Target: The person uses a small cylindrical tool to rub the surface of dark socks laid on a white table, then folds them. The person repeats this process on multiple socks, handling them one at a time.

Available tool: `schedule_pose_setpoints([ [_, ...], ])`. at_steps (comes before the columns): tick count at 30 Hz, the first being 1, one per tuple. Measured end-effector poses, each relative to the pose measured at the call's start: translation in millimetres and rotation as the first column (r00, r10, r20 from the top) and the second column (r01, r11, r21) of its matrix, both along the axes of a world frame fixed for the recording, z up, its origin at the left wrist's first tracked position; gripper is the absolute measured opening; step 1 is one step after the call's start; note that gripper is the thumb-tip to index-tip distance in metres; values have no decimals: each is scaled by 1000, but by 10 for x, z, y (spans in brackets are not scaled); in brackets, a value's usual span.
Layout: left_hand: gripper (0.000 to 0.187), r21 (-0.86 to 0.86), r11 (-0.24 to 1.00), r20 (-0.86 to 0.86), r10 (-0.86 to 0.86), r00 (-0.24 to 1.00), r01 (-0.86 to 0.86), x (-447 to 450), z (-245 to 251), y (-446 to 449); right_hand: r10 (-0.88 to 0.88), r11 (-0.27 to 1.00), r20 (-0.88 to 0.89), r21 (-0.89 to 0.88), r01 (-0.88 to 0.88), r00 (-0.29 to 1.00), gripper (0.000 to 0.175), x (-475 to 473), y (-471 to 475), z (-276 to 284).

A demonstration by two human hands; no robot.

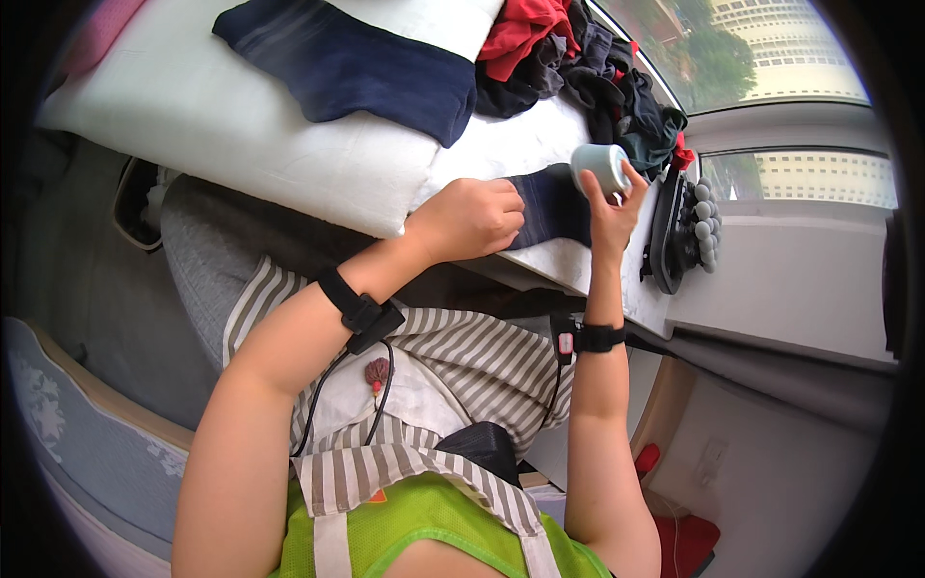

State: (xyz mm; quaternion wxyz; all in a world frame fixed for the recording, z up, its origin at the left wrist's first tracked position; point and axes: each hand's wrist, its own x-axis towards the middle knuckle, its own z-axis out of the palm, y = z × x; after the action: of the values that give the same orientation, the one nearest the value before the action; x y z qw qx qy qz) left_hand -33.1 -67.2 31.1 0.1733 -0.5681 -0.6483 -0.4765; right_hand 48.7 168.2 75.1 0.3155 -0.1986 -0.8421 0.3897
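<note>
My right hand [614, 202] grips a pale blue cylindrical object [598, 167], perhaps a fabric shaver, by its white-rimmed end. Beneath and beside it, a dark navy sock [551, 209] lies on the white marbled tabletop. My left hand [473, 219] is curled over the sock's left end; its fingertips are hidden, so its hold is unclear. A second navy sock [361, 72] with faint stripes lies flat on a white padded cushion [238, 155], up and to the left of my hands.
Dark and red crumpled clothing [578, 65] is heaped at the back by the window. A black-framed item with grey balls [679, 231] stands at the tabletop's right end. The table's front edge [556, 278] runs below my hands. A grey fabric-covered seat [191, 253] is at left.
</note>
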Motion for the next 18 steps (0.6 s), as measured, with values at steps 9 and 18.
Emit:
schedule_pose_setpoints([
  [9,9,-112,993,13,-45,999,47,-1,-9,-40,257,966,-6,-11,-258,966,65,229,-485,-145],
  [18,10,-111,994,0,-14,1000,14,11,30,-52,96,992,2,82,-96,995,63,-62,-212,-238],
])
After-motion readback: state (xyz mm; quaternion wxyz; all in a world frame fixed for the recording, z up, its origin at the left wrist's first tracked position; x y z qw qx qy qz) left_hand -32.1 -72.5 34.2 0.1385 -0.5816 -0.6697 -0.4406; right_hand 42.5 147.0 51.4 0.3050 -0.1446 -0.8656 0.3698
